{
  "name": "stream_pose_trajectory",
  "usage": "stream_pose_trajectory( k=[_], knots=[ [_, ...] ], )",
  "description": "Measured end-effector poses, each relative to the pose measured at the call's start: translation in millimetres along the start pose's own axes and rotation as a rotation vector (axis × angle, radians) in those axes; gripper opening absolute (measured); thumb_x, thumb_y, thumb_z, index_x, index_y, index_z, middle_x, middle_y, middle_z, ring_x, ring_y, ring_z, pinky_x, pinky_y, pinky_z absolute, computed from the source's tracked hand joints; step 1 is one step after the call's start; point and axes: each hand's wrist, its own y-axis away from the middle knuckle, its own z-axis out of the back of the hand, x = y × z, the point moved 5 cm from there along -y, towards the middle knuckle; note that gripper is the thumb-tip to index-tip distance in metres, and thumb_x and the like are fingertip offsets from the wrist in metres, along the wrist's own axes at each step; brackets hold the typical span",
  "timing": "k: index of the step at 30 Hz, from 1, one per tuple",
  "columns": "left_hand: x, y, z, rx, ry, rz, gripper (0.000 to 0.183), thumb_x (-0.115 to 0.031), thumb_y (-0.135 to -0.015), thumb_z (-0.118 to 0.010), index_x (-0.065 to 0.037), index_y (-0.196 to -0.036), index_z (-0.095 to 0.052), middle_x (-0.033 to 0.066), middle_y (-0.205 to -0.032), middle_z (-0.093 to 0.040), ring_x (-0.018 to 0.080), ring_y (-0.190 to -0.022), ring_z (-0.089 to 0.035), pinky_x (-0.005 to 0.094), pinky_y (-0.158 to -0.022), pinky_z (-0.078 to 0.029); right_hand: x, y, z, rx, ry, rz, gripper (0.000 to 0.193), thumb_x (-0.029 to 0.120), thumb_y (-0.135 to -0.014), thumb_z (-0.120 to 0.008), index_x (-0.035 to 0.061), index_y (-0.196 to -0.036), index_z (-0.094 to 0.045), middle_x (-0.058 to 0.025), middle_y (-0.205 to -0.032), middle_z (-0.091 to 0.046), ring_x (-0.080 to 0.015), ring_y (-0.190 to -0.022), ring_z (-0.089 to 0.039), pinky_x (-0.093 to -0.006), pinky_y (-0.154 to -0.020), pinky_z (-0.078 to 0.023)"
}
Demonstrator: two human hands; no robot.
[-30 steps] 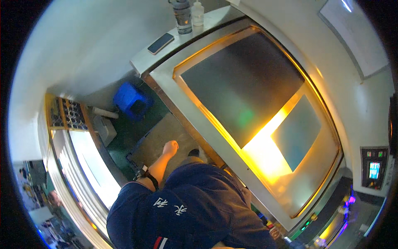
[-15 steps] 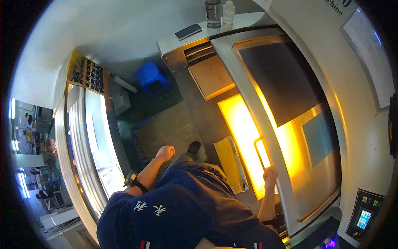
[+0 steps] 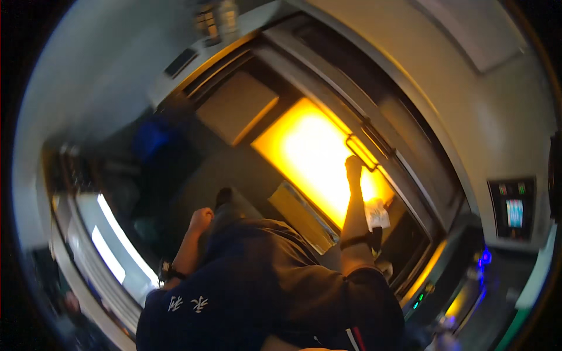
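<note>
My right hand (image 3: 353, 167), arm stretched out, is closed on the black door handle (image 3: 371, 164) of a large machine. The machine's door (image 3: 328, 82) is pushed back to the far right. Below it a bright yellow light panel (image 3: 304, 146) lies exposed, and the hand shows dark against its glow. A small white piece (image 3: 377, 215) lies beside my right forearm. On the near side of the panel is a yellowish sheet or packet (image 3: 300, 213). My left hand (image 3: 202, 218) hangs at my side in a loose fist, slightly blurred, with nothing visible in it.
A flat brown board (image 3: 237, 105) lies beyond the panel. A phone (image 3: 181, 62), a glass (image 3: 208, 26) and a small bottle (image 3: 228, 17) stand on the far ledge. A blue stool (image 3: 153, 140) is at far left, a lit table (image 3: 108, 248) at left, a control panel (image 3: 513, 210) at right.
My right hand has moved away from me with the handle, and the door has slid back, baring more of the light panel. The view has turned, and my left hand stays low in a fist.
</note>
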Motion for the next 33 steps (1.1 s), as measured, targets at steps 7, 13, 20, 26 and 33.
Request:
stream_pose_trajectory(
  k=[7, 13, 20, 26, 33],
  knots=[
    [27.6, -114.1, 55.2, 0.098, 0.135, -0.067, 0.02, -0.003, -0.078, -0.043, -0.003, -0.074, -0.063, 0.0061, -0.062, -0.058, 0.0137, -0.056, -0.054, 0.0301, -0.054, -0.043, 112.6, 54.0, -73.8, -0.412, 1.188, 0.066, 0.03, 0.024, -0.075, -0.071, 0.0126, -0.101, -0.062, -0.0109, -0.096, -0.065, -0.029, -0.097, -0.062, -0.0453, -0.085, -0.05],
    [13.8, -174.2, 107.9, 0.225, 0.12, -0.397, 0.02, 0.0, -0.079, -0.045, -0.001, -0.078, -0.065, 0.0072, -0.067, -0.06, 0.0137, -0.059, -0.056, 0.0295, -0.056, -0.045, 101.7, 155.9, -113.0, -0.1, 1.465, -0.448, 0.049, 0.039, -0.074, -0.073, 0.0129, -0.115, -0.063, -0.0122, -0.108, -0.064, -0.0295, -0.106, -0.059, -0.0448, -0.097, -0.042],
    [-14.7, -189.7, 138.1, 0.417, 0.292, -0.286, 0.018, -0.008, -0.086, -0.051, 0.0, -0.092, -0.066, 0.005, -0.076, -0.064, 0.0119, -0.065, -0.058, 0.0271, -0.061, -0.047, 121.6, 218.7, -164.8, 0.079, 1.273, -0.888, 0.047, 0.048, -0.079, -0.067, 0.0058, -0.099, -0.069, -0.0156, -0.095, -0.07, -0.0323, -0.092, -0.067, -0.0446, -0.082, -0.051],
    [-38.6, -181.8, 66.3, 0.893, 0.162, -0.35, 0.026, -0.021, -0.089, -0.061, -0.003, -0.108, -0.065, 0.0087, -0.095, -0.067, 0.0165, -0.087, -0.063, 0.0314, -0.077, -0.051, 146.1, 305.1, -207.2, 0.153, 1.133, -1.181, 0.064, 0.064, -0.076, -0.065, 0.0033, -0.095, -0.071, -0.0195, -0.097, -0.07, -0.0346, -0.093, -0.068, -0.0454, -0.082, -0.052],
    [-180.8, -92.9, 16.5, 1.258, 0.172, -0.842, 0.066, -0.026, -0.083, -0.074, -0.007, -0.139, -0.044, 0.0134, -0.129, -0.055, 0.0234, -0.116, -0.055, 0.038, -0.096, -0.048, 349.7, 282.3, -227.3, -0.154, 1.403, -0.827, 0.058, 0.059, -0.08, -0.065, 0.0034, -0.098, -0.067, -0.0182, -0.088, -0.068, -0.0353, -0.081, -0.067, -0.0479, -0.069, -0.054]
  ],
)
